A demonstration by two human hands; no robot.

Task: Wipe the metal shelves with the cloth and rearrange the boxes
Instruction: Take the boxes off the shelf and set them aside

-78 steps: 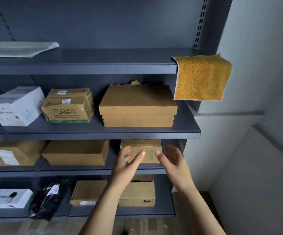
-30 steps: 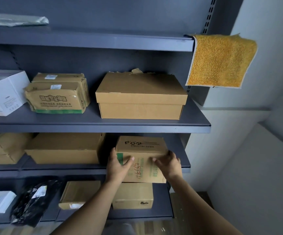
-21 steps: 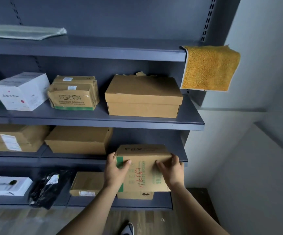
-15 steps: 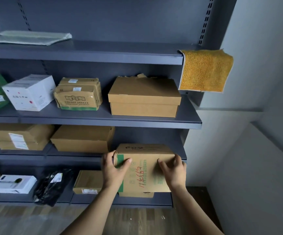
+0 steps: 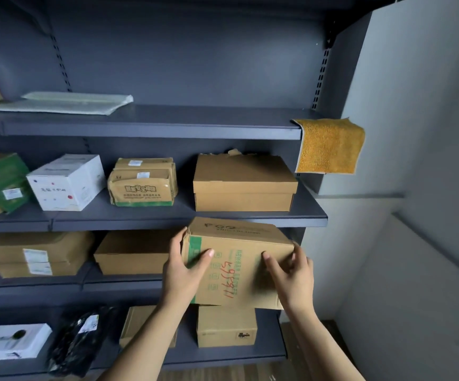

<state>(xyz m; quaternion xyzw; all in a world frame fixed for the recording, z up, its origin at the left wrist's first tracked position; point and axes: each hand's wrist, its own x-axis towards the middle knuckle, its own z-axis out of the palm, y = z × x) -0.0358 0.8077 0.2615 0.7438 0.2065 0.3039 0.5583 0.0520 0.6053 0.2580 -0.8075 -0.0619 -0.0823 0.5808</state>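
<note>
Presently a red-marked carton (image 5: 239,266) is being carried, left hand (image 5: 185,273) and right hand (image 5: 295,276) curled round its sides; rearranging seems unfinished, yellow cloth (image 5: 330,145) draped over the upper shelf's (image 5: 151,132) right corner.

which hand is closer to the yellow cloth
Right. The right hand grips the right side of the held box, below the cloth and a little left of it; the left hand grips the box's left side, farther off.

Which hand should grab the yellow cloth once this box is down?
Right: the right hand grips the box on the side nearer the cloth, which hangs off the right end of the shelf.
</note>
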